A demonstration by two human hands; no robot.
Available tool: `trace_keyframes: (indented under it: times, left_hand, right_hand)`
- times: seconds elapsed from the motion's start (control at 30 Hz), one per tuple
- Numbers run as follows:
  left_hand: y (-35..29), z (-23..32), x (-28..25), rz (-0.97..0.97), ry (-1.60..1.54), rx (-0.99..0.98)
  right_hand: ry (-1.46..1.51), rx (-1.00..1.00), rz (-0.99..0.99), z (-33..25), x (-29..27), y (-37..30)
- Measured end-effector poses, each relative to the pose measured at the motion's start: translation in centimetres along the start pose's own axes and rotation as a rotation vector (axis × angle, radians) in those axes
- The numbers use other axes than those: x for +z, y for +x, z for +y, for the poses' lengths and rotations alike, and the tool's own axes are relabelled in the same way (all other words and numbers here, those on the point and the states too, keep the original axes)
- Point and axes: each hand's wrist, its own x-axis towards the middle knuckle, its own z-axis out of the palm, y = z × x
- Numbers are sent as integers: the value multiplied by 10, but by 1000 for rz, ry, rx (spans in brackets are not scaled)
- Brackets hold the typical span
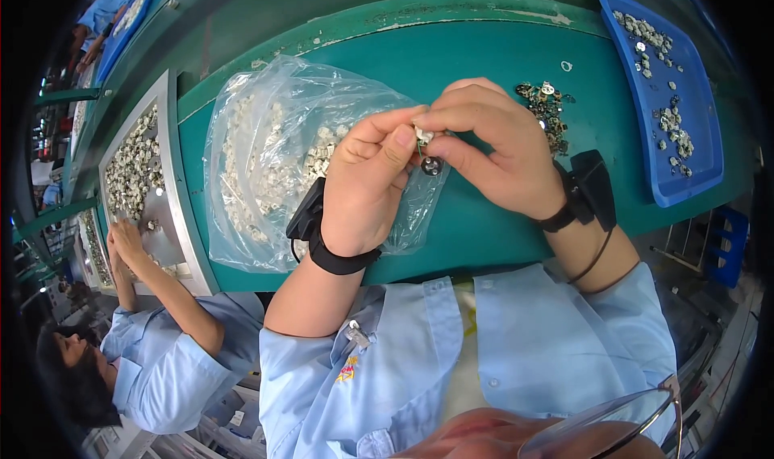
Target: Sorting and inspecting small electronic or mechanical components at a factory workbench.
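My left hand (372,165) and my right hand (493,141) meet above the green bench, both closed at the fingertips. Between them they pinch a small white plastic part (422,136). A round dark piece (431,166) hangs just below it, close to my right thumb; whether the two are joined I cannot tell. Under and beside my left hand lies a clear plastic bag (266,161) full of small white parts. Past my right hand, a loose pile of small dark metal pieces (548,112) rests on the bench.
A blue tray (657,157) with small white and metal parts stands at the right. One small ring (566,66) lies near the bench's far edge. To the left, a co-worker's hands (125,241) reach over a metal-rimmed tray (179,201) of small parts.
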Motion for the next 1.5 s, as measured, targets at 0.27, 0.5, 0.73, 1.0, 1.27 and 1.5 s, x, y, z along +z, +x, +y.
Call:
trace_keyframes:
  times: [0.27,0.5,0.73,1.0,1.27,1.5]
  left_hand:
    - [1,-6,-4,-138,-99,-81]
    - [0,-4,-3,-112,-18,-33]
    - [2,10,-2,-11,247,82]
    - [1,22,-10,-49,1215,53]
    - [-5,12,-12,18,1907,603]
    - [2,16,-19,40,1504,189]
  right_hand:
    - [-185,-88,66,-3,-1,-2]
    - [-283,-123,88,-5,0,-2]
    - [-176,-5,107,-6,-9,0]
    - [543,310,758,29,-61,7]
    - [967,167,1445,59,-148,-22]
    - [378,535,488,38,-80,6]
